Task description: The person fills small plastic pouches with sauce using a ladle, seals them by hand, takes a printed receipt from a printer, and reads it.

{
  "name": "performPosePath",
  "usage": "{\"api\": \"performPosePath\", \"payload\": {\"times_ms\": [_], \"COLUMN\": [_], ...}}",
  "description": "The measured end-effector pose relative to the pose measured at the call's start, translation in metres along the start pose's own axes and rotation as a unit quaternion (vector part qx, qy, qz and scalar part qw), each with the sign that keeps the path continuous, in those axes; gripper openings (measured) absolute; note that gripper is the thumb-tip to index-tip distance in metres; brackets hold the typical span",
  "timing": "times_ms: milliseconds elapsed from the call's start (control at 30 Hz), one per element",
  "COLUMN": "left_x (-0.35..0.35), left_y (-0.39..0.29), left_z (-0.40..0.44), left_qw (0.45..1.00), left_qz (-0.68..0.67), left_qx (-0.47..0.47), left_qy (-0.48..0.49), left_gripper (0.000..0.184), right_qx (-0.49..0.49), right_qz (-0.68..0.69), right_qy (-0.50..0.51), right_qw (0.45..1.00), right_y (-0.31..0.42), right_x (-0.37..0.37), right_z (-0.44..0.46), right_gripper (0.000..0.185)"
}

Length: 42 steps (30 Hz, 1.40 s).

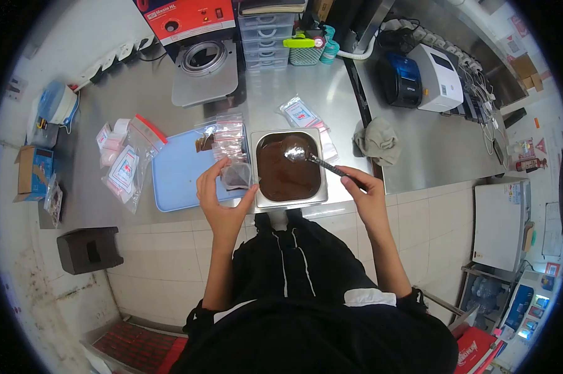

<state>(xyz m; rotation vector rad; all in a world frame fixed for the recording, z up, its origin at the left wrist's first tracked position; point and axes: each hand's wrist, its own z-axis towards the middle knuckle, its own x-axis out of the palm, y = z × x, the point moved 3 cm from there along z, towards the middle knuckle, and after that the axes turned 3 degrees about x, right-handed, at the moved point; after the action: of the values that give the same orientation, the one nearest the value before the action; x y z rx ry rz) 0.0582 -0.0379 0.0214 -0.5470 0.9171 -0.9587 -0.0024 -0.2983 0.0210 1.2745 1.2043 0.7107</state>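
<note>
Ladle [314, 159] is over the steel pan [289, 204], its bowl at the dark brown sauce [286, 182]; I cannot tell how deep it dips. The fingers of the right hand [372, 194] are closed on the far end of its handle. I judge it stiff and rather light, but a filled bowl would make it front-heavy, and sauce on the handle would make it slippery; the dry end is a good hold. The left hand [222, 209] has thumb and forefinger spread apart, with what looks like a clear plastic pouch [236, 176] held between them, over the blue tray [175, 187]. This pouch is probably thin and soft, best taken by opposite sides of its rim.
</note>
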Motion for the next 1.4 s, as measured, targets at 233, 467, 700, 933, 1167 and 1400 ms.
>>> {"api": "performPosePath", "payload": {"times_ms": [233,467,700,933,1167,1400], "left_x": [0.021,0.031,0.027,0.027,0.033,0.064], "left_y": [-0.01,-0.002,0.0,0.002,-0.001,0.011], "left_z": [0.008,0.008,0.007,0.006,0.007,0.016], "left_qw": [0.999,0.999,0.999,1.0,0.999,0.996], "left_qz": [-0.041,-0.04,-0.037,-0.018,-0.033,-0.012], "left_qx": [-0.024,-0.003,0.003,-0.006,-0.004,0.03], "left_qy": [0.016,0.027,0.014,0.021,0.03,0.081], "left_gripper": [0.06,0.059,0.059,0.06,0.059,0.056], "right_qx": [0.055,0.034,0.106,0.015,0.114,-0.049], "right_qz": [-0.083,-0.096,-0.115,-0.023,-0.144,-0.088], "right_qy": [-0.042,-0.071,-0.031,-0.049,-0.063,-0.083], "right_qw": [0.994,0.992,0.987,0.998,0.981,0.991], "right_y": [-0.05,-0.064,-0.072,-0.026,-0.065,0.006], "right_x": [0.008,0.004,0.002,-0.003,0.001,-0.021], "right_z": [-0.007,0.002,0.012,0.005,-0.005,0.003], "right_gripper": [0.022,0.021,0.02,0.021,0.021,0.02]}}
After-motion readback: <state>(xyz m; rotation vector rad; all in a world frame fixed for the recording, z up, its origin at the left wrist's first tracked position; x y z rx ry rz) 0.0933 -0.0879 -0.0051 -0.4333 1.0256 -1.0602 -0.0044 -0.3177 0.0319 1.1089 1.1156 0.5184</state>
